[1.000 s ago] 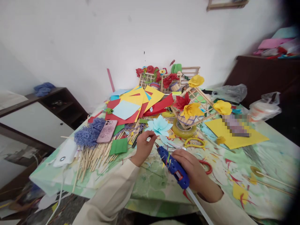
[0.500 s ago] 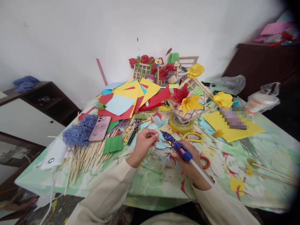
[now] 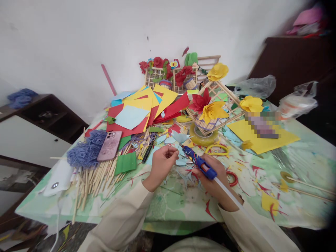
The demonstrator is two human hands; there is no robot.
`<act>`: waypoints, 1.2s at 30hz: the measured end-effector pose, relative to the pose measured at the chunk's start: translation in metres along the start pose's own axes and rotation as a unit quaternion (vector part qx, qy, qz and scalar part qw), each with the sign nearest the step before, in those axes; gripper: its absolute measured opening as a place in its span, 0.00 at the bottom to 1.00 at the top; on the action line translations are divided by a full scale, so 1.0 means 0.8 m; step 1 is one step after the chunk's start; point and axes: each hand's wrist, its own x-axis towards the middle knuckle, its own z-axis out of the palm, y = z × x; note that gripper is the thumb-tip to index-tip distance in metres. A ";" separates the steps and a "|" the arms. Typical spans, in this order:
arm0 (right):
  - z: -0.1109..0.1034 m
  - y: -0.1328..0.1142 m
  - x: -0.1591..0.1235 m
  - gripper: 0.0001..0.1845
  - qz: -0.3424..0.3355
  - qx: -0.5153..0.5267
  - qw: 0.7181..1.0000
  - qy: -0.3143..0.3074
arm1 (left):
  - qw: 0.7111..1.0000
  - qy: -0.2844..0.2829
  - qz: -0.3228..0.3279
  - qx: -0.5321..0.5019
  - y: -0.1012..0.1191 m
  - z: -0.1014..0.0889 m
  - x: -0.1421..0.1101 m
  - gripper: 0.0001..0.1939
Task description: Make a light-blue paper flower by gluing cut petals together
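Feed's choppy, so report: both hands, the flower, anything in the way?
Left hand pinching light-blue flower from below. Right hand gripping blue glue gun, angled toward it. Paper scraps strewn between hands; yellow loop handle just beyond.

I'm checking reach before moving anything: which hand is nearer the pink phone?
Left. The left hand is to the right of the pink phone, not touching it; the right hand is farther right, holding the blue glue gun.

The right grip (image 3: 214,177) holds a glue gun (image 3: 197,161) beside the blue paper flower (image 3: 180,137) in the left grip (image 3: 163,162).
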 end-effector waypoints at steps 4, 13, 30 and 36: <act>0.000 0.001 -0.001 0.13 0.001 -0.005 1.000 0.007 | 0.999 0.003 0.022 0.041 -0.002 0.000 -0.002 0.05; 0.000 0.003 -0.001 0.11 -0.002 -0.027 1.000 -0.006 | 0.998 0.007 0.036 0.059 -0.004 -0.002 -0.003 0.05; -0.001 0.001 -0.002 0.12 0.014 -0.051 0.999 -0.002 | 0.998 -0.001 0.032 0.047 0.001 -0.004 -0.002 0.04; -0.001 0.001 -0.002 0.11 0.006 -0.066 0.998 -0.001 | 0.999 -0.007 0.033 0.035 0.001 -0.003 -0.003 0.04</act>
